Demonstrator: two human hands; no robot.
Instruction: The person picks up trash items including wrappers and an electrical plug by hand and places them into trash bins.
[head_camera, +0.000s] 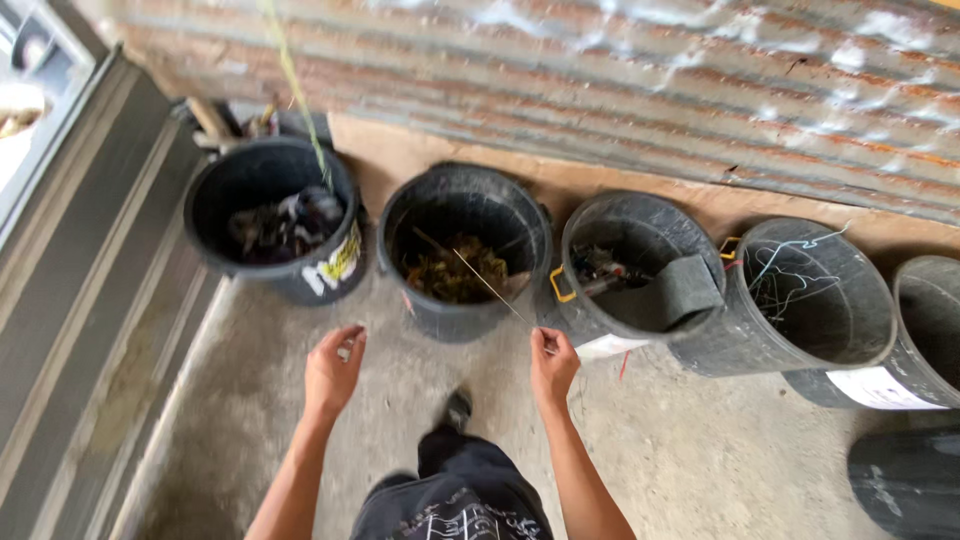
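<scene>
Head view showed the right hand (552, 362) pinching a thin wire (490, 285) between clenched fingers (547, 343); it ran up-left over the middle black bucket (463, 245); left hand (333, 372) loosely open, empty.

A thin, pale wire (490, 286) runs as a straight slanted line, its near end pinched at the fingertips of the right hand (552, 364) and its far end reaching up and left over the second black bucket (462, 250). That bucket stands upright on the concrete floor, open-topped, with a heap of brownish-yellow tangled scrap lying in its bottom.
</scene>
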